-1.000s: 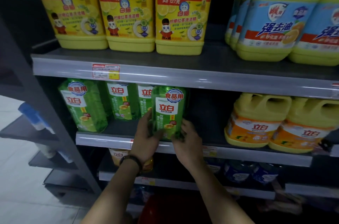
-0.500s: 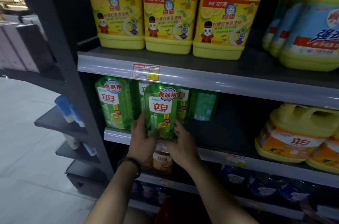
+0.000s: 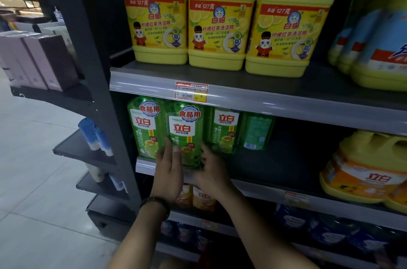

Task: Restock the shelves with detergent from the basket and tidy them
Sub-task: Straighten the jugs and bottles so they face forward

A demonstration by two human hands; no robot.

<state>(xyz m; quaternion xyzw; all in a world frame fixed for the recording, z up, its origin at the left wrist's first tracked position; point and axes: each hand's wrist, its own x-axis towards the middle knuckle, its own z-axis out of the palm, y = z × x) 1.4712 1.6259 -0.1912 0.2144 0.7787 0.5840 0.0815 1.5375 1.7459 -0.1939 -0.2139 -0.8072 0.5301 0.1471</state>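
My left hand (image 3: 168,172), a dark band (image 3: 155,202) on its wrist, lies with straight fingers against the lower left side of the green detergent bottle (image 3: 185,136), thumb pressed on its front. My right hand (image 3: 211,174) has its fingers curled round the bottle's lower right edge. The bottle stands upright at the front lip of the middle shelf (image 3: 264,187), label facing me, touching a matching green bottle (image 3: 143,128) on its left. Just behind to the right stand another green bottle (image 3: 224,132) and one turned back-label out (image 3: 255,134). Farther right on that shelf sit orange-labelled yellow jugs (image 3: 363,172). On the upper shelf (image 3: 286,97), above a price tag (image 3: 191,92), three yellow lemon-tea detergent jugs (image 3: 220,22) stand side by side.
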